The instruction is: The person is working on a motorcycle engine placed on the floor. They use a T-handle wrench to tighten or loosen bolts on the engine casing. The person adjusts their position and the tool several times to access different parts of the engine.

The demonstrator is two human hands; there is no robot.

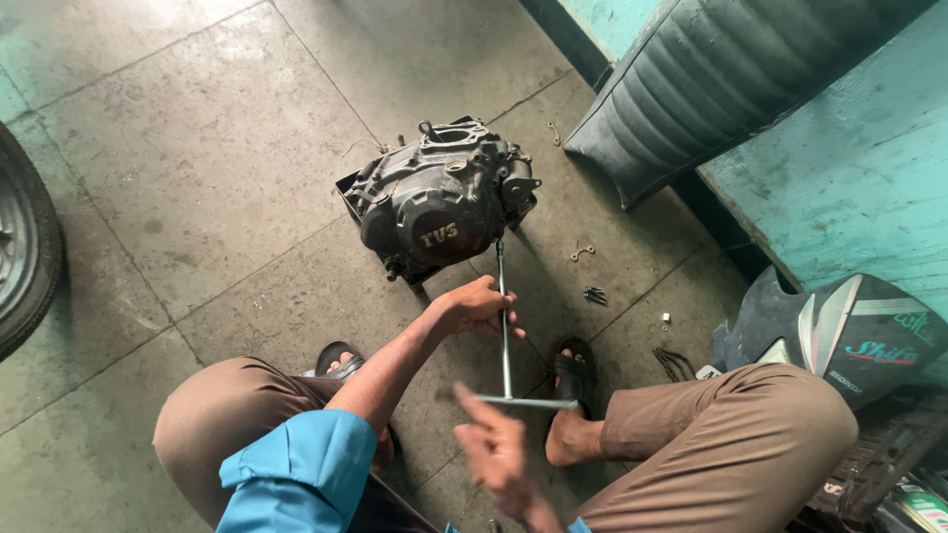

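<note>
A dark, greasy engine block (439, 202) sits on the stone floor in front of me. A long metal T-handle wrench (505, 336) runs from the engine's lower right side back toward me. My left hand (478, 308) grips the wrench shaft about midway. My right hand (497, 449) is blurred, fingers spread, just below the left end of the wrench's crossbar (528, 402); it holds nothing that I can see. I squat with my knees apart, sandalled feet on either side of the wrench.
A black ribbed motorcycle seat (711, 79) leans on the teal wall at upper right. A black body panel (839, 331) lies at right. Small bolts and clips (591, 276) are scattered on the floor. A tyre (25, 247) shows at the left edge.
</note>
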